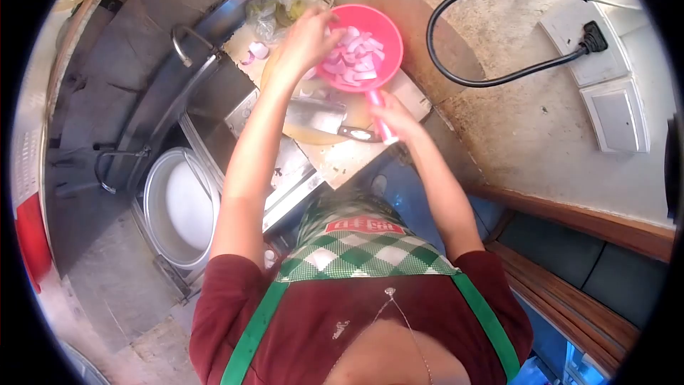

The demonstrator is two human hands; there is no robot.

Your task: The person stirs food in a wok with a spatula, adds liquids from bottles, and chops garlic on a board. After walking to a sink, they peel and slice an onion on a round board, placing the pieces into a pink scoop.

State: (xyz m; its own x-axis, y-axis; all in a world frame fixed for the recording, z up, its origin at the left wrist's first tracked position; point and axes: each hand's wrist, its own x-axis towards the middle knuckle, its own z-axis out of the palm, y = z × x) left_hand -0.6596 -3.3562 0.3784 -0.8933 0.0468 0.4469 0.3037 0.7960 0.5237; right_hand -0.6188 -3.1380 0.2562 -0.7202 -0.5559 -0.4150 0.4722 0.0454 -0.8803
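A pink plastic dipper holds cut pieces of pale purple onion. My right hand is closed around its handle. At the dipper's left rim is my left hand, its bent fingers partly apart over the edge, with nothing visible in them. Below the dipper, a cleaver lies flat on a round cutting board, its dark handle pointing right. More onion sits left of my left hand, near a clear plastic bag.
A metal sink with a curved faucet is at the left. Lower left stands a large round metal pot. A black cable loops from a wall socket at the upper right.
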